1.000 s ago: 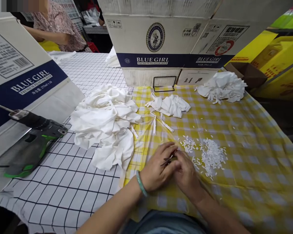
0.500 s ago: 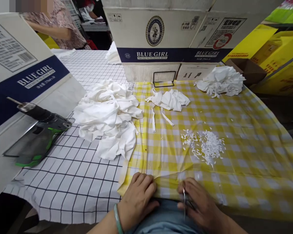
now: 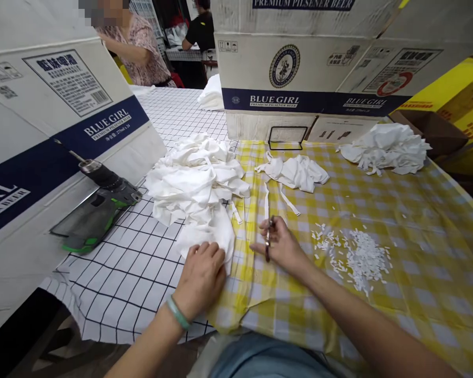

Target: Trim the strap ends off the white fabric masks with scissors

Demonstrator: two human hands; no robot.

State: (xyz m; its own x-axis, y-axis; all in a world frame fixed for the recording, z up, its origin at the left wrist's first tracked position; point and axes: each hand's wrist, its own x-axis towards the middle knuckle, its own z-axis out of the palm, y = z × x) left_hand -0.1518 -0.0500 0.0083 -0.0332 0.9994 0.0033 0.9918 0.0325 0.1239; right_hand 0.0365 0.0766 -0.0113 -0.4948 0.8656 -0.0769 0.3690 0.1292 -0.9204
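Observation:
At the near edge of a heap of white cloth pieces (image 3: 199,184), my left hand (image 3: 201,278), wearing a pale green bangle (image 3: 177,313), has its fingers curled together on the white cloth. What the fingertips pinch is partly hidden. My right hand (image 3: 281,244) is closed around small metal scissors (image 3: 267,241), held above the yellow checked cover. Two narrow white straps (image 3: 289,199) with small end pieces lie just beyond it. Further back is a single crumpled white cloth (image 3: 297,172). Small white clippings (image 3: 364,257) are scattered to the right of my right hand.
A cordless drill (image 3: 102,202) leans by a beer carton (image 3: 114,121) on the left. Another large carton (image 3: 319,68) stands at the back, with a black wire stand (image 3: 286,148) before it. More white cloths (image 3: 390,147) lie at the back right. A person (image 3: 140,52) is across the table.
Both hands have moved forward from the table's front edge, the left onto the white cloth heap and the right, with the scissors, towards the straps. The camera view has turned left.

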